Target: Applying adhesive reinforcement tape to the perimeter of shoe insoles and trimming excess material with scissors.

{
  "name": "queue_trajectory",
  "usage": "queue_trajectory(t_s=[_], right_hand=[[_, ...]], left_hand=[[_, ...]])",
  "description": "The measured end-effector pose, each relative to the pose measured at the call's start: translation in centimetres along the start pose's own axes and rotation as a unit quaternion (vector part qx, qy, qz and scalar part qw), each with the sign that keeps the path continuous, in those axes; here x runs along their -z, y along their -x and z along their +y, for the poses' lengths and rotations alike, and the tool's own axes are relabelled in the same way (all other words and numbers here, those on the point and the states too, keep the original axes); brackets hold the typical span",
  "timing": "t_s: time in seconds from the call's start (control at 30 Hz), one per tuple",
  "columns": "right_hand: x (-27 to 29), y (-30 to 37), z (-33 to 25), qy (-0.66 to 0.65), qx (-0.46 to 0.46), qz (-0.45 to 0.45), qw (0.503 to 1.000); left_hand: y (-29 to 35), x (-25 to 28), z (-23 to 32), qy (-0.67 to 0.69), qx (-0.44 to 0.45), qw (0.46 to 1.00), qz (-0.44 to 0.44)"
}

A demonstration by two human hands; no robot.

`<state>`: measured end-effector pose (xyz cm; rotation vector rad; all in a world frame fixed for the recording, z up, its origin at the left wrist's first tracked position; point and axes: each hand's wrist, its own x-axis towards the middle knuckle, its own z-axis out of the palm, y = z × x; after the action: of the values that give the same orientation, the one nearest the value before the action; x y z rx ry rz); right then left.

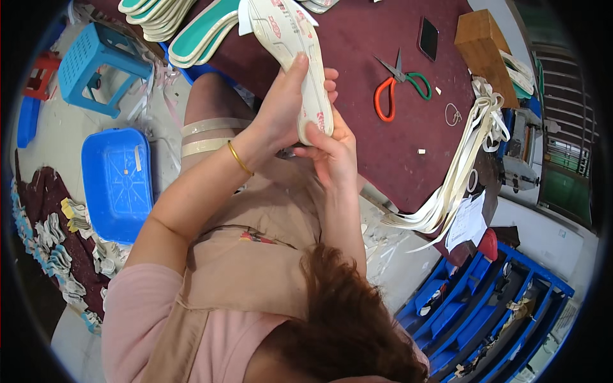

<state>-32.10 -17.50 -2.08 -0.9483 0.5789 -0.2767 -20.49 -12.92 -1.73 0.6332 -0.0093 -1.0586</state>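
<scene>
A white insole (pixel 306 80) with red and grey print is held up over my lap, at the near edge of the table. Side flaps stick out near its wide far end. My left hand (pixel 285 99) is closed round its middle, thumb on the printed face and fingertips showing past the far side. Lower down, my right hand (pixel 335 150) pinches the narrow heel end, its thumb lying on the face. The insole's underside is hidden. Several green-topped insoles (pixel 203 35) lie beyond my left hand at the table's edge, with a stack of insoles (pixel 159 19) beside them.
On the dark red table (pixel 396 153) lie open scissors (pixel 400 78), a phone (pixel 428 39), a wooden box (pixel 483 48) and long white strips (pixel 456 169). A blue basin (pixel 118 185) and a blue stool (pixel 96 64) stand left. A blue rack (pixel 485 313) is lower right.
</scene>
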Motion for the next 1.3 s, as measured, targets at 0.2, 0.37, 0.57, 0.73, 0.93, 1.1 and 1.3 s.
queue_trajectory(t_s=[0.2, 0.37, 0.57, 0.73, 0.93, 1.1, 1.3], right_hand=[[0.6, 0.7, -0.5, -0.123, -0.007, -0.098, 0.988], [-0.1, 0.3, -0.2, -0.025, 0.004, 0.0, 1.0], [0.8, -0.1, 0.8, -0.19, -0.074, 0.018, 0.979], [6.8, 4.5, 3.6, 0.322, -0.063, 0.114, 0.938], [14.0, 11.2, 8.6, 0.688, 0.127, 0.189, 0.69], [16.4, 15.1, 7.2, 0.299, 0.08, 0.297, 0.904], [3.1, 11.7, -0.7, 0.11, -0.13, -0.01, 0.985]], left_hand=[[-0.4, 0.0, 0.9, -0.001, -0.022, 1.0, 0.012], [-1.0, 0.5, 0.4, -0.021, -0.059, 0.998, -0.015], [-0.8, -0.2, 0.5, -0.081, -0.053, 0.995, 0.025], [-3.0, 3.6, 7.1, -0.694, -0.279, 0.655, 0.11], [-1.7, 0.5, 11.7, -0.898, -0.168, 0.317, 0.254], [0.4, 3.1, 4.3, -0.732, -0.343, 0.574, -0.132], [5.1, 2.9, -7.1, 0.043, 0.402, 0.913, -0.061]])
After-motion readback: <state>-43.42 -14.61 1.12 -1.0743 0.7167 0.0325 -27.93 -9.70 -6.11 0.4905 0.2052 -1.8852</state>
